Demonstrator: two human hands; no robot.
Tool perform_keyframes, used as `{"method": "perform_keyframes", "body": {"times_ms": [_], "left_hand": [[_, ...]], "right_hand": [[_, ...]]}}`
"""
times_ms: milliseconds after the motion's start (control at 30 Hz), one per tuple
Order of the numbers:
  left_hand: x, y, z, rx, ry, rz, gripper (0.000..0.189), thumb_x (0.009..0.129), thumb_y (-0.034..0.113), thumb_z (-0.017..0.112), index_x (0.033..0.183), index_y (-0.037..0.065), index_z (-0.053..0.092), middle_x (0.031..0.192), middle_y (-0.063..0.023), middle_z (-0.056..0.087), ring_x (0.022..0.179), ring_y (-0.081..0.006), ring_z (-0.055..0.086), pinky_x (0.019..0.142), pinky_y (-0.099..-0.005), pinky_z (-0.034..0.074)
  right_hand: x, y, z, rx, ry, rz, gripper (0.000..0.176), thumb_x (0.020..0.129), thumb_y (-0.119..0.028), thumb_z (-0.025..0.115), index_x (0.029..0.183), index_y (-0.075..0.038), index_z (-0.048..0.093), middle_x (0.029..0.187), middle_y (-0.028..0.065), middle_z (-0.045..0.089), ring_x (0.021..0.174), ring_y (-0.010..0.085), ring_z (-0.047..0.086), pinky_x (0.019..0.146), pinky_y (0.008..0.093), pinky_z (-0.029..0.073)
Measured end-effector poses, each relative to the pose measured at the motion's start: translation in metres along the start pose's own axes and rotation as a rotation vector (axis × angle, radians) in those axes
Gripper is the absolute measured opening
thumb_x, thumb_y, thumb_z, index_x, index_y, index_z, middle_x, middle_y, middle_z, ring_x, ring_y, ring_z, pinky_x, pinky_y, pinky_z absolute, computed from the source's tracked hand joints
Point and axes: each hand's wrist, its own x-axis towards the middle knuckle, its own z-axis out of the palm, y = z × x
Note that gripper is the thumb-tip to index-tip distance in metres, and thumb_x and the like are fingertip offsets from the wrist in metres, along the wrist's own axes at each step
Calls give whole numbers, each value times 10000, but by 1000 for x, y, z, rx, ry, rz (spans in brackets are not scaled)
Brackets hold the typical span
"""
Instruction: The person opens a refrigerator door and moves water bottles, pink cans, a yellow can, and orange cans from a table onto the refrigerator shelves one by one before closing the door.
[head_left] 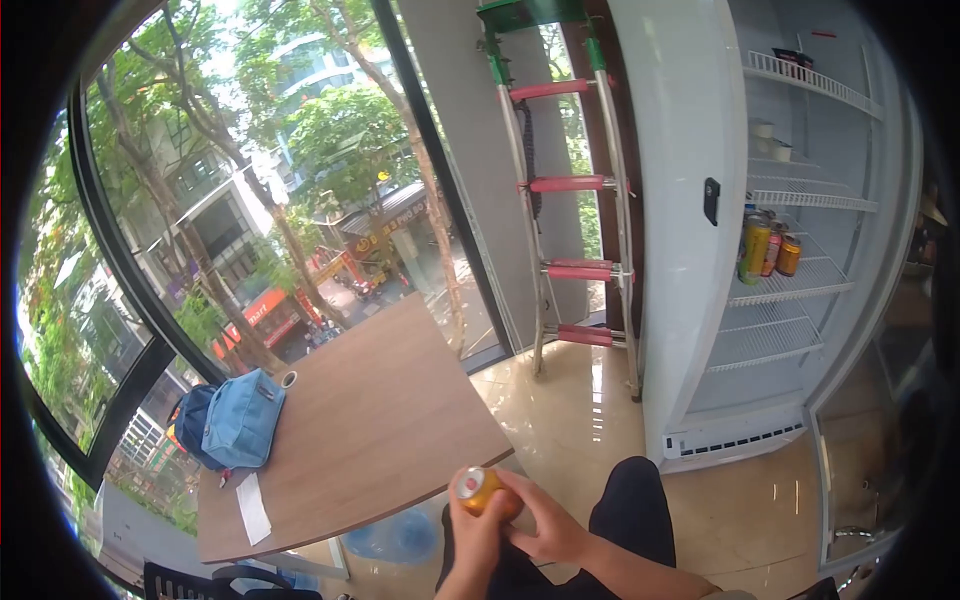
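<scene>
Both hands are around a short orange-gold drink can (477,486), held above my lap near the table's corner. My left hand (474,535) wraps the can's left side. On the right side, my right hand (545,520) grips it with the fingers curled round. The can's silver top, with a reddish tab area, faces up toward me. Its lower part is hidden by the fingers. The wooden table (390,400) lies just beyond and to the left of my hands.
A blue bag (240,420), a roll of tape (289,379) and a white paper (253,508) lie on the table. To the right stands an open fridge (690,300) with several cans (757,250) on a shelf. A ladder (570,185) leans behind. Blue-tinted plastic (395,537) sits under the table.
</scene>
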Motion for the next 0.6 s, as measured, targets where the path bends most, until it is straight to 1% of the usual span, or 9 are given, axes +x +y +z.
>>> {"method": "perform_keyframes", "body": {"times_ms": [67,133,233,300,400,467,533,567,600], "left_hand": [[-13,-8,29,106,-65,-50,697,997,-26,694,1598,87,359,1397,-137,603,1265,-247,635,1072,-411,565],[-21,-22,51,107,-214,-104,848,988,-7,718,1674,81,227,1516,-160,528,1383,-257,568,1140,-398,502],[-30,-24,71,116,-590,-120,1034,967,57,761,1732,80,65,1633,-184,414,1485,-294,472,1224,-419,399],[-27,-33,79,93,-777,-134,1125,958,142,784,1746,82,-17,1693,-191,343,1557,-309,382,1273,-443,316],[-6,-31,89,75,-933,-191,998,972,188,765,1735,39,140,1734,-195,316,1594,-328,340,1298,-478,265],[13,-23,97,159,-939,-128,866,976,158,747,1693,5,287,1738,-204,327,1606,-339,326,1300,-486,259],[51,-32,86,486,-845,148,692,951,62,723,1588,-25,469,1649,-205,489,1544,-341,442,1276,-471,319],[58,-6,97,805,-786,424,604,934,22,730,1510,-34,555,1539,-219,603,1472,-349,534,1246,-459,369],[83,-19,86,892,-696,663,598,869,17,791,1442,-10,621,1461,-219,656,1392,-418,586,1198,-489,418]], "right_hand": [[-24,4,-11,-129,156,26,892,890,-131,833,1638,-17,361,1609,215,479,1508,372,463,1240,437,380],[-41,13,-22,-202,244,64,951,869,-173,883,1636,-21,342,1578,214,495,1451,344,529,1196,428,437],[-67,26,-44,-215,580,211,935,814,-298,975,1541,-13,461,1417,182,638,1298,274,655,1083,392,533],[-77,15,-66,-174,648,270,882,815,-272,968,1522,-30,499,1379,163,667,1292,250,657,1083,389,528],[-90,8,-106,-160,622,213,832,835,-243,944,1514,-36,510,1377,151,668,1293,230,647,1097,382,506],[-100,17,-129,-102,733,237,799,835,-221,936,1497,-42,527,1340,107,664,1281,216,639,1100,371,492],[-105,23,-166,-98,865,154,715,867,-215,904,1453,-39,535,1291,85,671,1197,176,649,1038,350,519],[-105,17,-187,86,938,109,682,874,-196,889,1439,-43,538,1264,67,672,1165,161,649,1024,343,523],[-101,9,-211,273,1004,63,649,882,-177,873,1425,-47,542,1236,49,672,1133,145,649,1010,337,527]]}}
